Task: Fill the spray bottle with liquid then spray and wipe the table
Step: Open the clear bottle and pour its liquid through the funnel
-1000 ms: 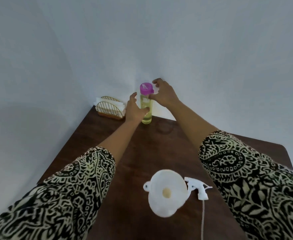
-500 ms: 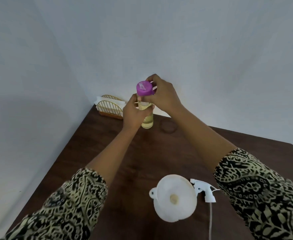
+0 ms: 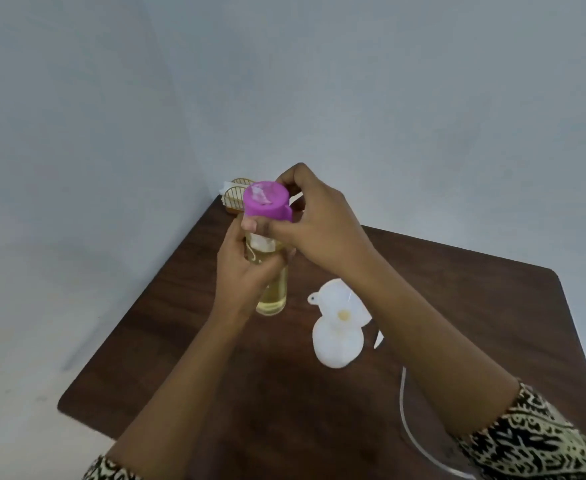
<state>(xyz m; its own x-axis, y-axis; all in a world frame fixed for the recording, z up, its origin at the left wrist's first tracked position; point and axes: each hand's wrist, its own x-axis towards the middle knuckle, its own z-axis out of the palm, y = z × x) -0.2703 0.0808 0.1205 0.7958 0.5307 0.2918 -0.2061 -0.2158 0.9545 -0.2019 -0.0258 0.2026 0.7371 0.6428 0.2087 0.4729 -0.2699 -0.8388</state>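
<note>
One bottle of yellow liquid [image 3: 273, 292] held upright over the bench [image 3: 475, 323], left grip [image 3: 246, 268] wrapped round its body to steady it, right grip [image 3: 322, 230] pinching its one purple cap [image 3: 267, 200], probably to unscrew. Near, one white spray bottle [image 3: 336, 348] on the bench, one funnel [image 3: 336, 303] in its neck, ready for filling. One napkin holder [image 3: 236, 197] behind.

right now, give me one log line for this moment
phase: pre-pour, cap on | left hand: grips liquid bottle | right hand: grips purple cap | funnel: on white spray bottle
</note>
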